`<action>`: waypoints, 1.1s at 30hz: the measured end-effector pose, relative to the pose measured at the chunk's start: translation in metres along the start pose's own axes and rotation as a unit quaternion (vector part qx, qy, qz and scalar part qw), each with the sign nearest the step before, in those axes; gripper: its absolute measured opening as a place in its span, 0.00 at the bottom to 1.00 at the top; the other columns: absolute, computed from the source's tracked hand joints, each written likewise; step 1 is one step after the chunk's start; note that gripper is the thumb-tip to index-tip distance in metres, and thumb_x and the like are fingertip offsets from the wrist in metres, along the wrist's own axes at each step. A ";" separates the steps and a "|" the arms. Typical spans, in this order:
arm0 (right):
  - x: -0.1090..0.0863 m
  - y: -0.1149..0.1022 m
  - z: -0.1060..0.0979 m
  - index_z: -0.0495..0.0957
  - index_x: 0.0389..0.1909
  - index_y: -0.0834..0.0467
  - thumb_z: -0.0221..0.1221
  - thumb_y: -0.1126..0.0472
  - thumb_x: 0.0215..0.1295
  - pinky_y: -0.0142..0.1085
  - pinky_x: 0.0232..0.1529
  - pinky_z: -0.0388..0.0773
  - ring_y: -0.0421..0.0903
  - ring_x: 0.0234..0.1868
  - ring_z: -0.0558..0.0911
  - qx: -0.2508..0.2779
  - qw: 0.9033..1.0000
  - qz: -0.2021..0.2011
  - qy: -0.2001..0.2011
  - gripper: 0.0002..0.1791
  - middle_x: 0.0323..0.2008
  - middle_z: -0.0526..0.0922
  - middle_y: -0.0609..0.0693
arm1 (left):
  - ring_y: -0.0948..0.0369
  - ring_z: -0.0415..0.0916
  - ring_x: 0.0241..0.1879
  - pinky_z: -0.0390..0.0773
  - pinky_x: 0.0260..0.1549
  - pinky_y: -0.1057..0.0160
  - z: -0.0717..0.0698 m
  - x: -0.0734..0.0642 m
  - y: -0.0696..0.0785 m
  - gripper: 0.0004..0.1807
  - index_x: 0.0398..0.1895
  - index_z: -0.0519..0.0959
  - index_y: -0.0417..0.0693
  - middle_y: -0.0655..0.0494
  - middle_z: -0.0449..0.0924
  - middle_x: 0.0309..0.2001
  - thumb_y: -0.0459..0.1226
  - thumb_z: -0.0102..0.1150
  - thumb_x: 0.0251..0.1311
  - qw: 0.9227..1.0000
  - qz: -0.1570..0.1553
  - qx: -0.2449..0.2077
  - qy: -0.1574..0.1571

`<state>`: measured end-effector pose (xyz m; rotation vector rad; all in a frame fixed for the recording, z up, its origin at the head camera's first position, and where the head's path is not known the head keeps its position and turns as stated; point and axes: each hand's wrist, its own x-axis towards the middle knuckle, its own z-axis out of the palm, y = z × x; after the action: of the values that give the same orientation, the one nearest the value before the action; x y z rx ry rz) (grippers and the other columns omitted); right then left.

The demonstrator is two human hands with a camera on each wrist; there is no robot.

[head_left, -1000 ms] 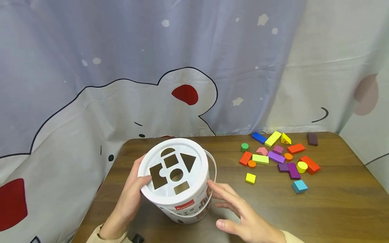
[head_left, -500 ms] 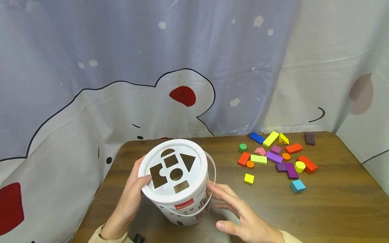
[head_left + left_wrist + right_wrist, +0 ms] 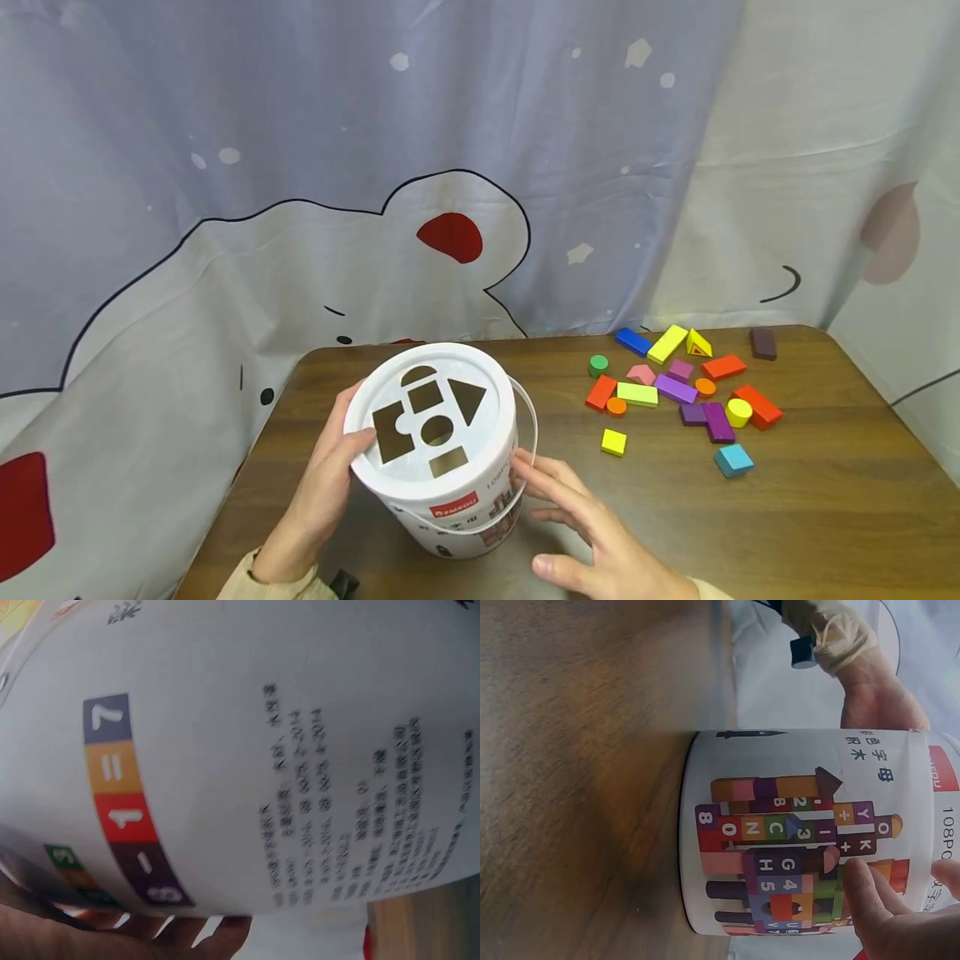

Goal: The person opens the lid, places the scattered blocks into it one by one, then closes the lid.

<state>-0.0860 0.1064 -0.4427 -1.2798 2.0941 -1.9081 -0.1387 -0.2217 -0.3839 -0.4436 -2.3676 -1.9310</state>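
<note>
A white lidded bucket (image 3: 427, 543) stands tilted slightly toward me at the front of the table. Its lid (image 3: 482, 440) has cut-out shapes: a half circle, square, triangle, circle, rectangle and notched block. My left hand (image 3: 318, 492) holds the bucket's left side, thumb over the lid's rim and fingers round the wall. On the right, my right hand (image 3: 618, 550) touches the wall below the rim with its fingertips, thumb apart. Printed block pictures (image 3: 787, 832) face the right wrist camera. Sums and small print (image 3: 124, 795) fill the left wrist view.
Coloured wooden blocks lie scattered at the right back, among them a yellow square (image 3: 613, 442), a light-blue block (image 3: 733, 460) and a green cylinder (image 3: 597, 365). A white handle (image 3: 536, 421) hangs round the bucket's right side. Behind the table (image 3: 825, 500) hangs a patterned curtain (image 3: 300, 100).
The bucket has shifted very slightly to the right, and its handle stands a little further out. Both hands keep nearly the same places; the blocks lie as before.
</note>
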 end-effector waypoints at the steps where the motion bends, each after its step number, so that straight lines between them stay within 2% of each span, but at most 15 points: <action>1: 0.000 0.000 0.000 0.53 0.81 0.63 0.59 0.72 0.65 0.44 0.64 0.78 0.54 0.74 0.69 0.001 1.000 0.002 0.002 0.44 0.78 0.56 0.61 | 0.62 0.67 0.65 0.70 0.58 0.73 -0.001 0.001 0.000 0.30 0.76 0.59 0.43 0.49 0.64 0.71 0.27 0.37 0.70 1.000 -0.003 0.000 -0.001; 4: -0.001 -0.002 0.001 0.55 0.80 0.61 0.60 0.72 0.66 0.43 0.63 0.79 0.53 0.70 0.74 -0.019 0.999 0.022 0.040 0.42 0.76 0.61 0.59 | 0.64 0.72 0.59 0.75 0.53 0.70 -0.004 0.005 0.001 0.27 0.74 0.61 0.41 0.50 0.69 0.65 0.29 0.37 0.71 1.000 -0.007 -0.006 -0.003; 6: 0.001 -0.004 0.001 0.58 0.79 0.59 0.62 0.71 0.66 0.42 0.62 0.80 0.52 0.67 0.77 -0.067 0.993 0.034 0.087 0.41 0.72 0.66 0.57 | 0.65 0.74 0.55 0.78 0.49 0.68 -0.008 0.011 -0.002 0.25 0.72 0.62 0.39 0.53 0.72 0.62 0.31 0.35 0.73 1.000 0.002 -0.028 -0.011; 9: 0.008 -0.009 -0.002 0.65 0.76 0.55 0.66 0.66 0.65 0.39 0.61 0.79 0.47 0.65 0.78 -0.162 0.973 0.058 0.156 0.38 0.69 0.71 0.51 | 0.64 0.77 0.54 0.80 0.49 0.66 -0.014 0.023 -0.009 0.25 0.71 0.62 0.37 0.56 0.76 0.59 0.36 0.31 0.76 0.996 0.024 -0.079 -0.032; 11: 0.016 -0.013 -0.007 0.68 0.74 0.52 0.68 0.64 0.64 0.37 0.61 0.77 0.44 0.66 0.76 -0.215 0.957 0.063 0.182 0.37 0.68 0.73 0.49 | 0.63 0.78 0.57 0.81 0.53 0.66 -0.019 0.033 -0.014 0.26 0.71 0.62 0.35 0.55 0.76 0.62 0.37 0.28 0.77 0.991 0.044 -0.118 -0.051; 12: 0.021 -0.015 -0.010 0.69 0.73 0.51 0.68 0.62 0.64 0.37 0.61 0.77 0.44 0.66 0.75 -0.232 0.952 0.064 0.190 0.36 0.67 0.73 0.47 | 0.63 0.78 0.60 0.80 0.55 0.66 -0.021 0.038 -0.017 0.26 0.71 0.62 0.34 0.54 0.76 0.63 0.36 0.27 0.77 0.988 0.056 -0.130 -0.060; 14: 0.032 -0.019 -0.016 0.71 0.71 0.49 0.68 0.62 0.64 0.37 0.60 0.76 0.43 0.65 0.75 -0.242 0.948 0.058 0.199 0.33 0.66 0.74 0.45 | 0.61 0.77 0.64 0.79 0.59 0.65 -0.025 0.047 -0.021 0.27 0.71 0.62 0.32 0.49 0.75 0.67 0.35 0.24 0.77 0.980 0.079 -0.163 -0.082; 16: 0.044 -0.021 -0.021 0.72 0.69 0.49 0.67 0.62 0.65 0.37 0.60 0.77 0.41 0.63 0.77 -0.240 0.947 0.054 0.208 0.31 0.64 0.76 0.43 | 0.60 0.74 0.67 0.77 0.62 0.64 -0.027 0.055 -0.026 0.28 0.72 0.60 0.32 0.47 0.72 0.71 0.34 0.21 0.76 0.971 0.098 -0.188 -0.109; 19: 0.062 -0.023 -0.027 0.74 0.67 0.51 0.66 0.63 0.67 0.39 0.59 0.79 0.41 0.61 0.79 -0.213 0.951 0.051 0.220 0.27 0.62 0.77 0.43 | 0.59 0.73 0.69 0.75 0.65 0.62 -0.027 0.062 -0.031 0.29 0.74 0.60 0.33 0.48 0.72 0.72 0.34 0.19 0.76 0.961 0.110 -0.213 -0.141; 23: 0.084 -0.021 -0.029 0.74 0.67 0.53 0.64 0.62 0.69 0.43 0.62 0.79 0.44 0.62 0.80 -0.170 0.959 0.064 0.218 0.25 0.62 0.78 0.46 | 0.60 0.73 0.69 0.74 0.66 0.63 -0.025 0.066 -0.037 0.30 0.75 0.60 0.34 0.53 0.73 0.71 0.36 0.20 0.77 0.953 0.118 -0.231 -0.157; 26: 0.096 -0.017 -0.026 0.73 0.68 0.54 0.63 0.60 0.71 0.46 0.65 0.78 0.47 0.62 0.81 -0.154 0.962 0.085 0.209 0.26 0.64 0.77 0.49 | 0.60 0.73 0.68 0.74 0.66 0.63 -0.022 0.066 -0.039 0.30 0.76 0.57 0.32 0.52 0.73 0.70 0.36 0.19 0.77 0.948 0.129 -0.237 -0.170; 29: 0.104 -0.014 -0.021 0.73 0.69 0.56 0.63 0.58 0.71 0.46 0.66 0.77 0.47 0.62 0.82 -0.149 0.962 0.106 0.201 0.27 0.64 0.78 0.50 | 0.59 0.72 0.69 0.74 0.66 0.62 -0.019 0.064 -0.041 0.31 0.77 0.55 0.32 0.52 0.72 0.70 0.37 0.18 0.77 0.945 0.130 -0.238 -0.183; 33: 0.111 -0.011 -0.014 0.74 0.69 0.55 0.64 0.58 0.70 0.43 0.63 0.79 0.45 0.60 0.82 -0.152 0.958 0.133 0.202 0.28 0.61 0.79 0.47 | 0.59 0.72 0.68 0.74 0.65 0.61 -0.015 0.059 -0.043 0.31 0.78 0.57 0.38 0.52 0.71 0.71 0.39 0.20 0.77 0.949 0.109 -0.235 -0.182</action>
<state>-0.1608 0.0551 -0.3770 -0.6165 2.6778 -1.9053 -0.2084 -0.2330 -0.4083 -1.1269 -1.8861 -2.4631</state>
